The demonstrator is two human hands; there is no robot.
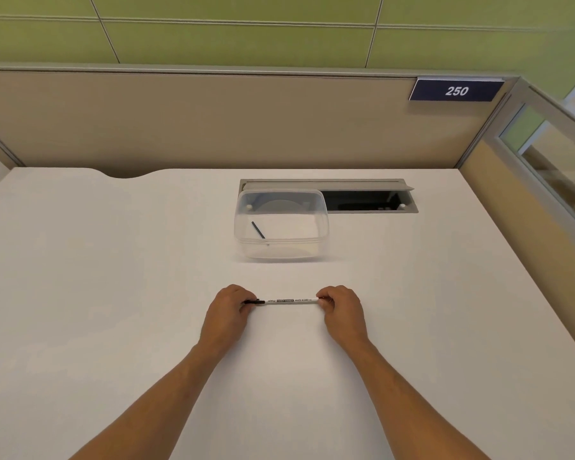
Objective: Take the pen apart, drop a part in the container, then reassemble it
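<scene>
A slim white whiteboard pen (291, 300) with black print lies level between my two hands, just above the white desk (113, 293). My left hand (228, 313) pinches its black left end. My right hand (341, 310) pinches its white right end. Beyond them stands a clear plastic container (281, 224) without a lid. Inside it lies a thin dark stick-like part (258, 230), slanted near the left side.
A grey cable hatch (362, 197) with its flap open sits in the desk behind and to the right of the container. Beige partition walls close off the back and the right side. A sign reading 250 (456, 91) hangs on the back partition.
</scene>
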